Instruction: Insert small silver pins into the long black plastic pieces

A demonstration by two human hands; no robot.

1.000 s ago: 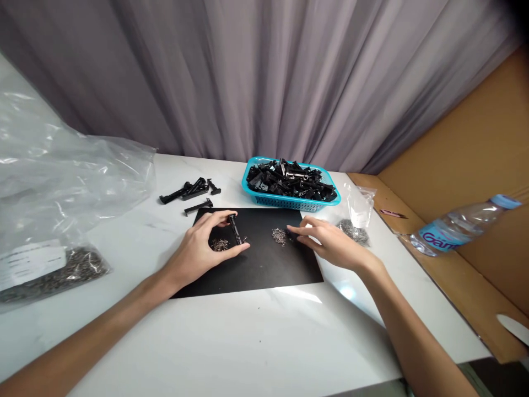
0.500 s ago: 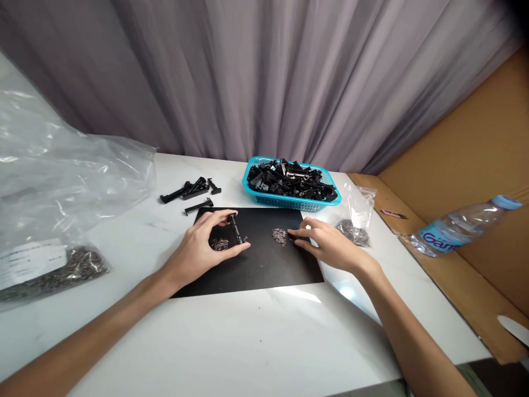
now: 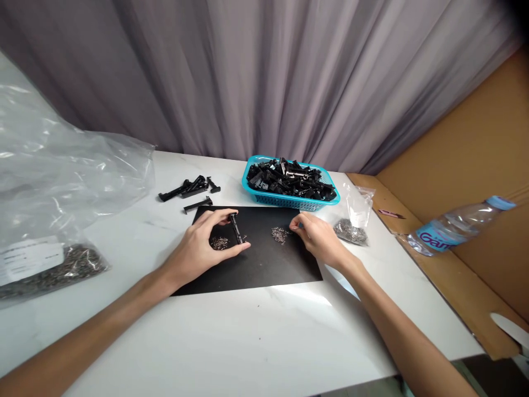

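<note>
My left hand (image 3: pixel 200 248) grips a narrow black plastic part (image 3: pixel 236 229) between thumb and fingers, holding it on the black mat (image 3: pixel 264 267). A small heap of metal springs (image 3: pixel 219 242) lies under that hand. My right hand (image 3: pixel 316 238) rests on the mat with its fingertips pinched together at the edge of a second small heap of springs (image 3: pixel 280 235). What the pinch holds is too small to make out.
A turquoise basket (image 3: pixel 264 197) full of black parts stands behind the mat. Several black parts (image 3: pixel 188 190) lie at the back left. A small bag of springs (image 3: pixel 352 229), a large plastic bag (image 3: pixel 61 182), a water bottle (image 3: pixel 454 226) and cardboard (image 3: pixel 475 165) lie around.
My right hand has drawn left toward the spring heap and its fingers have closed from spread to a pinch. The left hand has stayed still with the black part.
</note>
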